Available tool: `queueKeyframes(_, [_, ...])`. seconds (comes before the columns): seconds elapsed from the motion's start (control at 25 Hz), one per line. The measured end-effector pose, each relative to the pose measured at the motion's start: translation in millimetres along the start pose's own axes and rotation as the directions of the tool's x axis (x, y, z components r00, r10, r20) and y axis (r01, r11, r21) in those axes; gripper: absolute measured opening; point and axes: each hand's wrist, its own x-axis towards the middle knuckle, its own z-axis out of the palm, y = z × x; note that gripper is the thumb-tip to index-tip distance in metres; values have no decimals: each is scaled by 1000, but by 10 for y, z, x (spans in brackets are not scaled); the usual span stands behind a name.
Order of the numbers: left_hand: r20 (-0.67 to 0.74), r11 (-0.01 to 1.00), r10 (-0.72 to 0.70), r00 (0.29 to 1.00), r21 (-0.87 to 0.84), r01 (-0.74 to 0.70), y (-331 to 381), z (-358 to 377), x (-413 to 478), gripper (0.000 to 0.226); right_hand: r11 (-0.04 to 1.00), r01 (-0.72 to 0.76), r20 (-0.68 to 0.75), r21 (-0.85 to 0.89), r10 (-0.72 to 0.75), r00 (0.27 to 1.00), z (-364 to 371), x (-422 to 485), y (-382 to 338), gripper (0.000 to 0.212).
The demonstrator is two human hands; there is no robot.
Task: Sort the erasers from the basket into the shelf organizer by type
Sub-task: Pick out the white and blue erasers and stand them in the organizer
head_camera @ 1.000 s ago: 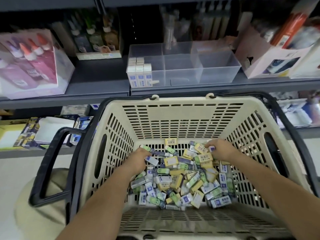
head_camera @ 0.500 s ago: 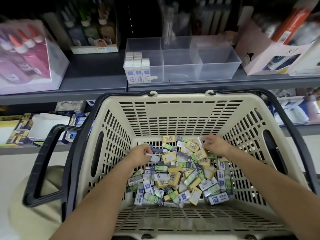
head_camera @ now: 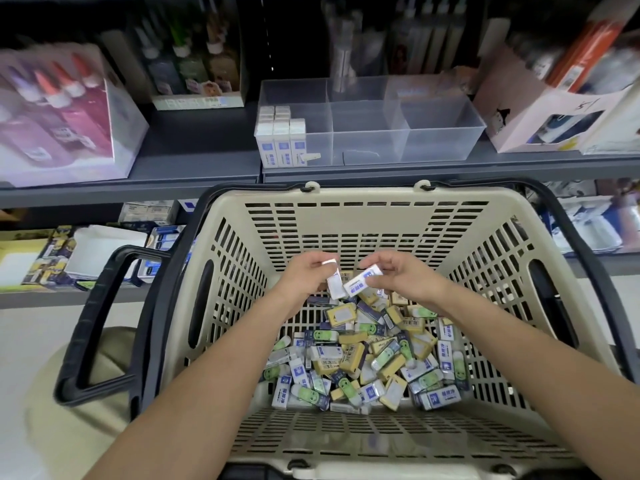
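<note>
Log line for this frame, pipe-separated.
left hand: holds white erasers | right hand: holds white-blue eraser | both inside basket | organizer: upright erasers in left compartment

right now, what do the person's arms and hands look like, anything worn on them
Both are bare. The left hand and right hand have no gloves, and no rings show. The left forearm and right forearm are uncovered down to the frame edge: no sleeves, watch or bracelet in view.
</note>
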Motion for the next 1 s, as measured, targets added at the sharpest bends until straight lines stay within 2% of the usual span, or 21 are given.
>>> queueKeyframes(0.16, [110,995,-76,991,-62,83,20,72,-79,24,997,19,-57,70,-15,998,53,8,-16,20])
queueKeyframes(0.32, [146,975,-145,979,-149,166,8,160,-100,23,990,15,-46,141,-9,999,83,-6,-21,15])
queueKeyframes(0.4, [174,975,-187,967,-91,205,4,172,-106,24,986,1,-24,168,3,1000,93,-22,-34,9])
queueKeyframes(0.48, [178,983,-173,969,-29,181,-7,172,-103,20,985,-20,-12,172,23,1000,111,-40,-49,8])
queueKeyframes(0.56, [186,981,-174,967,-50,186,-7,158,-100,14,983,-34,7,179,33,999,123,-53,-50,9])
queueKeyframes(0.64, [262,962,-228,938,-90,259,-8,123,-107,18,984,-44,35,175,38,999,130,-57,-35,17])
queueKeyframes(0.76, [414,925,-306,857,-83,370,-18,65,-132,26,987,-45,32,152,40,999,148,-55,-11,26])
queueKeyframes(0.88, [377,926,-320,869,-68,371,-54,28,-125,16,984,-24,-2,176,25,1000,188,-35,19,25])
queueKeyframes(0.92, [333,931,-318,888,-69,359,-74,5,-114,13,992,-10,-40,129,16,999,200,-27,40,24])
queueKeyframes(1.0, [235,945,-297,926,-70,321,-113,-54,-68,13,996,-4,-61,-94,-1,998,207,-37,94,16])
